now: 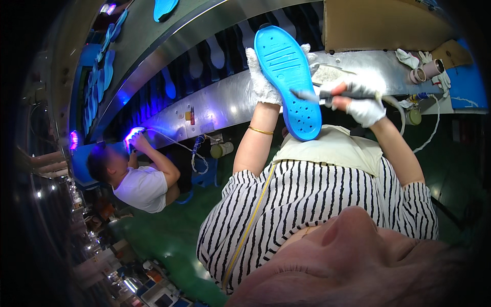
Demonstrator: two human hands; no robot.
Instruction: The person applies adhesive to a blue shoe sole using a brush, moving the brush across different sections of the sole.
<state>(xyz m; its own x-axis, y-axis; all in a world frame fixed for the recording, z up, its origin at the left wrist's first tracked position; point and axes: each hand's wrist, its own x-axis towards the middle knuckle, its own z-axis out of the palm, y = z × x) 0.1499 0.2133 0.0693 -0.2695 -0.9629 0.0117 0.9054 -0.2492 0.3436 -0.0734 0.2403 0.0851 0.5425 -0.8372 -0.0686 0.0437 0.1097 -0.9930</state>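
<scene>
A bright blue shoe sole (287,69) is tilted up in front of me, its face with ridges and small holes showing. My left hand (262,82), in a white glove, grips it from behind, with the thumb along one edge and fingertips at the other. My right hand (363,106), in a white glove with bare fingertips, is closed around a slim brush (308,95) with a dark handle. The brush's dark tip is over the middle of the sole; whether it touches cannot be made out. Some of the brush is blurred.
Beyond my hands runs a metal ledge (225,105) beside a conveyor carrying several soles. Gloves (407,59) and rolls of tape (433,68) lie at the right, by a cardboard panel (386,25). At the left a seated co-worker (143,179) holds a glowing light.
</scene>
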